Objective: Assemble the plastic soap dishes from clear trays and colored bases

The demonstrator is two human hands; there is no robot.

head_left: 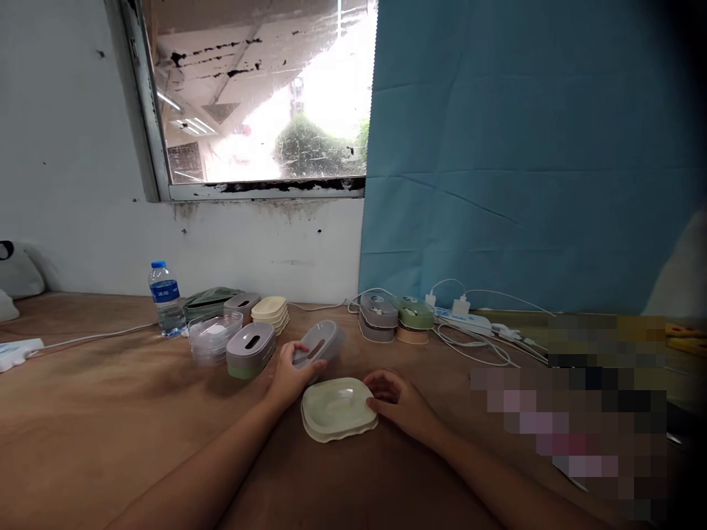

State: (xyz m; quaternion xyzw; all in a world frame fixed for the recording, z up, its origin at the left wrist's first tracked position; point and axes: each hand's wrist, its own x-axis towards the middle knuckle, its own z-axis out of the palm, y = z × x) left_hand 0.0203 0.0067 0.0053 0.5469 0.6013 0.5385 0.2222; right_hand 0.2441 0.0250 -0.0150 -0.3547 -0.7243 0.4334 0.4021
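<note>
My left hand (292, 373) is closed on a grey lid (319, 343) with an oval slot, tilted up off the table, its far side blurred by motion. Thumb and fingers pinch its near edge. Just in front lies a pale green shallow tray (338, 407), rounded and glossy, over a cream rim with a wavy edge. Around the tray's right edge curls my right hand (402, 406), its thumb at the rim and its fingers bent. Left of my left hand stands a lunch box (251, 352) with a mauve slotted lid and green base.
Clear plastic containers (214, 337), a stack of cream trays (270, 314), another mauve lid (241, 302) and a water bottle (166, 298) stand at back left. A grey box (378, 316) and a green-lidded box (415, 318) stand behind, beside a power strip (462, 321) with loose cables.
</note>
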